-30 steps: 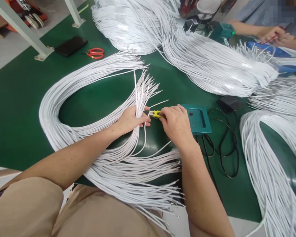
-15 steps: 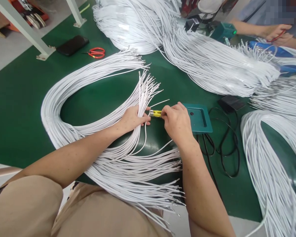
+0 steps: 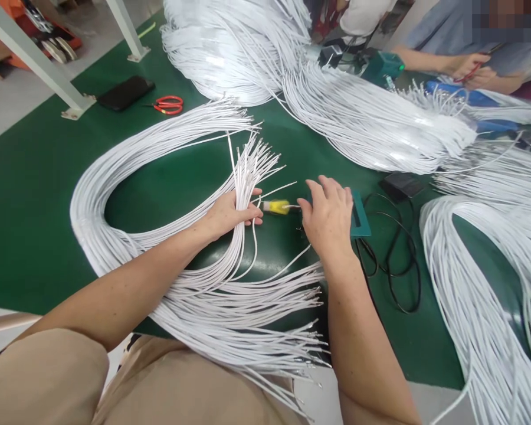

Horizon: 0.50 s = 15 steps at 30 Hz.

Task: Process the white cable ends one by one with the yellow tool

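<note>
The right hand [image 3: 330, 215] has let go of the small yellow plastic plug [image 3: 277, 206] it was pinching a moment ago, and now it lies flat with its fingers spread, just right of the plug. The plug sits near the middle of the frame, between the two hands. Its long side runs left to right, with a thin metal pin sticking out toward the right hand and a thin white wire going into its left end. The left hand [image 3: 230, 213] is closed around a bunch of thin white wires with metal tips [image 3: 252, 171], pinching them between thumb and fingers. Those wire ends fan up and to the right, toward the top of the frame. The bunch is part of a big loop of white wires [image 3: 115, 177] that curves round the left side of the green table top [image 3: 26, 195]. Under the right hand's fingers is a flat teal box [image 3: 360, 215], and a black cable [image 3: 398, 271] curls beside it on the right. In the upper left of the frame lie red-handled scissors [image 3: 169, 104] and a black phone [image 3: 126, 92]. In the upper right another person's hands [image 3: 469, 68] are busy by more white wires. No writing can be read anywhere.
</note>
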Each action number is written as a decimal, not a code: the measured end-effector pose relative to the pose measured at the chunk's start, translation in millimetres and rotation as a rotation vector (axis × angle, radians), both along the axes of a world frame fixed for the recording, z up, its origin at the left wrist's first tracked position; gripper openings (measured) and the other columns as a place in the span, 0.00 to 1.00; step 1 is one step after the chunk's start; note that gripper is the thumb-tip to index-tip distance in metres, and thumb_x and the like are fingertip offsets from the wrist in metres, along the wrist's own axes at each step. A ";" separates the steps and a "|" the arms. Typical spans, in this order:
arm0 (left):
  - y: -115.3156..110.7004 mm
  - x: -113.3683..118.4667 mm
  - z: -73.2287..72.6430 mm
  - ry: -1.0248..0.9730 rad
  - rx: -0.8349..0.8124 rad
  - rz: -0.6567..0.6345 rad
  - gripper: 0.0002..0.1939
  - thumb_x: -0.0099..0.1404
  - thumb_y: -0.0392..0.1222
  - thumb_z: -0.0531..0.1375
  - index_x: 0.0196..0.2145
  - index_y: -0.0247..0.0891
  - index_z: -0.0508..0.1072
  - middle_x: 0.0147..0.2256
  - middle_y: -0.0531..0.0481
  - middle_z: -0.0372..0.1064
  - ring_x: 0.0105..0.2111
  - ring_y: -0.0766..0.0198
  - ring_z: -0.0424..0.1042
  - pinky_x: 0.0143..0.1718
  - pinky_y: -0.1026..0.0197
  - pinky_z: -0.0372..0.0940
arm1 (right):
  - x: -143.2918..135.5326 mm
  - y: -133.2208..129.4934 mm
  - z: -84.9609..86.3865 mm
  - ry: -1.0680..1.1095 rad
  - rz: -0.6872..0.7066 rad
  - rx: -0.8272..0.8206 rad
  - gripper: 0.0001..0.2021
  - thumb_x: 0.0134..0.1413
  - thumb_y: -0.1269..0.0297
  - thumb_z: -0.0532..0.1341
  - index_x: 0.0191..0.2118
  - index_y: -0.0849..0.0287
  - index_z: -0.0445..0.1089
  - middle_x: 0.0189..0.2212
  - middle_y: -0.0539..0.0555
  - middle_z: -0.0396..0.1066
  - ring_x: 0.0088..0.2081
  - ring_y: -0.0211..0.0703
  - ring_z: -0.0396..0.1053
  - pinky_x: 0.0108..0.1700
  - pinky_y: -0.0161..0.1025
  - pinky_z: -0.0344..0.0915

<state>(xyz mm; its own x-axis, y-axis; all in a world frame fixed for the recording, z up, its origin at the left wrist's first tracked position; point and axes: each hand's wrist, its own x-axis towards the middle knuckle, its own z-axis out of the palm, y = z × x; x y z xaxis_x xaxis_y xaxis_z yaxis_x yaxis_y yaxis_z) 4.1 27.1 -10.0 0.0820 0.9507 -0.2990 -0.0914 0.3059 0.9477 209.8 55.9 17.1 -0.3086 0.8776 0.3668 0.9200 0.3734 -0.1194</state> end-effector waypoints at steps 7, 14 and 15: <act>-1.2 -4.1 0.0 -0.021 0.095 -0.069 0.20 0.49 0.46 0.70 0.37 0.34 0.75 0.29 0.51 0.73 0.28 0.64 0.72 0.32 0.62 0.65 | -42.6 -49.5 28.6 -0.080 0.680 -0.332 0.12 0.63 0.70 0.52 0.36 0.62 0.73 0.38 0.58 0.74 0.45 0.45 0.66 0.47 0.41 0.61; -7.1 -4.4 7.0 0.025 0.086 -0.070 0.20 0.49 0.48 0.69 0.39 0.36 0.77 0.39 0.45 0.75 0.39 0.58 0.73 0.41 0.58 0.64 | -46.2 -88.0 5.1 -0.412 0.589 -0.386 0.09 0.58 0.76 0.52 0.34 0.65 0.70 0.29 0.60 0.71 0.41 0.52 0.63 0.39 0.45 0.57; -7.8 -5.1 7.4 0.052 0.082 -0.053 0.21 0.49 0.48 0.70 0.40 0.36 0.77 0.38 0.46 0.75 0.39 0.58 0.72 0.43 0.57 0.64 | -41.4 -92.1 2.6 -0.416 0.551 -0.391 0.08 0.57 0.76 0.53 0.34 0.64 0.69 0.28 0.59 0.71 0.41 0.51 0.63 0.38 0.44 0.56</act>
<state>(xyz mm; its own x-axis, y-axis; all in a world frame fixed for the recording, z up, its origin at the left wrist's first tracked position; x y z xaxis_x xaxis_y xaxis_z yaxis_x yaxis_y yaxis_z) -1.0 19.3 -2.6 0.1196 0.9668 -0.2256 -0.0272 0.2304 0.9727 168.5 -36.1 19.7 -0.7798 0.6003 -0.1773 0.6131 0.7896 -0.0232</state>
